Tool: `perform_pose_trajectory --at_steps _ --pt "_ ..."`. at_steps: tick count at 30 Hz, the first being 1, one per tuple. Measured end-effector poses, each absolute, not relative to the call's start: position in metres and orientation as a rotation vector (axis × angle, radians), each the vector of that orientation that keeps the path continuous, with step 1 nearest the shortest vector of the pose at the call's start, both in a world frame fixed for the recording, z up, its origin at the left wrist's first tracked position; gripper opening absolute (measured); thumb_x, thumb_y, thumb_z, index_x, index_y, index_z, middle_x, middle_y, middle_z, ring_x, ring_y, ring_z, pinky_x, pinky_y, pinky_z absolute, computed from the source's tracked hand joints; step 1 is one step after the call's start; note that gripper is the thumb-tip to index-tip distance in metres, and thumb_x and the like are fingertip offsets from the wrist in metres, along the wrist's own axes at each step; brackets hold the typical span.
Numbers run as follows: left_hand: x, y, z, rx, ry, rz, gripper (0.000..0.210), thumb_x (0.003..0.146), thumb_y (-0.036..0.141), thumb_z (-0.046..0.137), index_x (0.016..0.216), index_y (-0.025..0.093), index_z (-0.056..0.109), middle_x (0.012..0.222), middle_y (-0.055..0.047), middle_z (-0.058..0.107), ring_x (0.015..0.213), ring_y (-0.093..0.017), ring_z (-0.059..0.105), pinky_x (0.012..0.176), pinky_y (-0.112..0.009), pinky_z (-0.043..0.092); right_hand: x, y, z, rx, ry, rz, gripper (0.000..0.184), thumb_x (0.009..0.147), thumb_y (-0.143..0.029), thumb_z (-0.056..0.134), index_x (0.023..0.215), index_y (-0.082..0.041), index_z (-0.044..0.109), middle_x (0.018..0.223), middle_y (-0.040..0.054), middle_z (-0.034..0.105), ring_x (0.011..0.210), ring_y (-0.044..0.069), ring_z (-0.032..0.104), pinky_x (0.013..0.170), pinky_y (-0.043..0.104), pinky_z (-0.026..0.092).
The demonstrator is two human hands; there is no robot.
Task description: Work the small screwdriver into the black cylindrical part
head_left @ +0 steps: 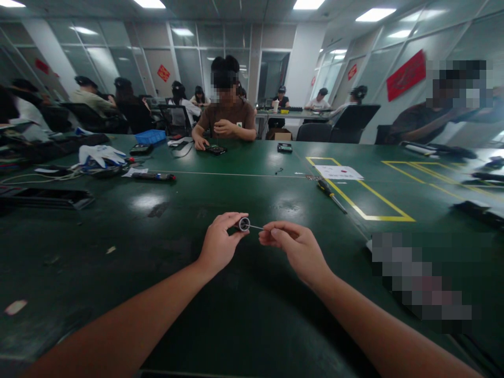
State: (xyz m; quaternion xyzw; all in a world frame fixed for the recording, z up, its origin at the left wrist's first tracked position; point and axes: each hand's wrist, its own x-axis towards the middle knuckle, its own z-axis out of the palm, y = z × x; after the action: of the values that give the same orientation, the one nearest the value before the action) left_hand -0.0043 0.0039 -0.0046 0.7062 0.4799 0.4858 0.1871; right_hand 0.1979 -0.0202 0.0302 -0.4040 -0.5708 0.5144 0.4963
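My left hand [220,239] is closed round a small dark cylinder [244,224], whose round, light-rimmed end faces me and to the right. Between the fingertips of my right hand [291,244] is a thin metal rod [255,227], pinched near its right end. The rod's left tip reaches the cylinder's round end; how far it goes in I cannot tell. Both hands are held above the green table [252,315]. A black and yellow screwdriver [331,195] lies beyond my right hand.
Across the table a person [226,113] handles a dark device [216,149]. White gloves [101,156], a blue basket [150,137] and a pen-like tool [153,177] lie at the left. A paper sheet [339,172] lies across yellow tape [388,217]. A blurred-out object [417,278] is at the right.
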Motion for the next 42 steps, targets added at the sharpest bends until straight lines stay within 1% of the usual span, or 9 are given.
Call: perform_pose_trajectory --at_steps 5,8,12,17,25,32,37,42 --pt "-0.004 0.005 -0.006 1.973 1.332 1.399 0.038 0.084 0.013 0.074 0.119 0.026 0.072 0.121 -0.005 0.070 0.115 -0.022 0.064 0.105 -0.044 0.049 0.198 -0.016 0.026 -0.933 -1.228 1.367 0.015 0.086 -0.027 0.070 0.092 -0.016 0.078 0.086 0.0077 0.079 0.081 0.021 0.075 0.085 0.041 0.061" --pt "-0.004 0.006 -0.007 1.983 1.330 1.416 0.038 0.083 0.014 0.076 0.119 0.026 0.072 0.121 -0.005 0.070 0.114 -0.022 0.064 0.105 -0.044 0.049 0.200 -0.014 0.026 -0.853 -1.126 1.414 0.012 0.083 -0.024 0.070 0.086 -0.016 0.078 0.082 0.0069 0.078 0.078 0.021 0.075 0.082 0.040 0.061" --pt "-0.003 0.007 -0.010 1.985 1.335 1.419 0.040 0.082 0.013 0.077 0.119 0.027 0.072 0.120 -0.004 0.071 0.113 -0.023 0.065 0.104 -0.044 0.049 0.202 -0.015 0.029 -0.903 -1.173 1.285 0.012 0.081 -0.024 0.069 0.083 -0.016 0.078 0.078 0.0066 0.078 0.074 0.021 0.074 0.077 0.037 0.060" --pt "-0.003 0.006 -0.009 1.987 1.340 1.422 0.040 0.082 0.013 0.077 0.119 0.027 0.072 0.120 -0.004 0.071 0.113 -0.022 0.064 0.104 -0.044 0.049 0.201 -0.020 0.032 -1.015 -1.376 1.144 0.015 0.085 -0.025 0.066 0.086 -0.017 0.079 0.081 0.0067 0.079 0.076 0.021 0.075 0.078 0.038 0.060" --pt "-0.004 0.006 -0.009 2.030 1.358 1.397 0.042 0.083 0.013 0.077 0.121 0.029 0.072 0.120 -0.003 0.070 0.113 -0.022 0.064 0.102 -0.043 0.050 0.200 -0.022 0.033 -1.048 -1.458 1.097 0.017 0.087 -0.027 0.065 0.090 -0.017 0.078 0.084 0.0073 0.079 0.079 0.022 0.075 0.080 0.038 0.060" --pt "-0.003 0.005 -0.006 2.012 1.349 1.416 0.040 0.081 0.013 0.078 0.119 0.027 0.072 0.118 -0.003 0.071 0.111 -0.022 0.064 0.102 -0.041 0.050 0.198 -0.025 0.033 -1.058 -1.536 1.046 0.017 0.087 -0.026 0.065 0.093 -0.018 0.079 0.087 0.0072 0.080 0.083 0.022 0.076 0.083 0.038 0.061" --pt "-0.003 0.006 -0.007 2.006 1.339 1.442 0.039 0.081 0.013 0.078 0.117 0.027 0.073 0.118 -0.004 0.071 0.111 -0.022 0.065 0.101 -0.042 0.050 0.203 -0.027 0.035 -0.978 -1.459 0.993 0.017 0.088 -0.025 0.063 0.088 -0.020 0.079 0.084 0.0051 0.080 0.080 0.020 0.076 0.081 0.036 0.061" --pt "-0.004 0.005 -0.008 2.015 1.344 1.425 0.039 0.081 0.013 0.078 0.118 0.027 0.073 0.118 -0.004 0.071 0.111 -0.022 0.065 0.101 -0.042 0.050 0.201 -0.029 0.038 -1.063 -1.550 0.935 0.016 0.085 -0.023 0.064 0.084 -0.019 0.079 0.081 0.0049 0.080 0.079 0.021 0.076 0.078 0.034 0.061"
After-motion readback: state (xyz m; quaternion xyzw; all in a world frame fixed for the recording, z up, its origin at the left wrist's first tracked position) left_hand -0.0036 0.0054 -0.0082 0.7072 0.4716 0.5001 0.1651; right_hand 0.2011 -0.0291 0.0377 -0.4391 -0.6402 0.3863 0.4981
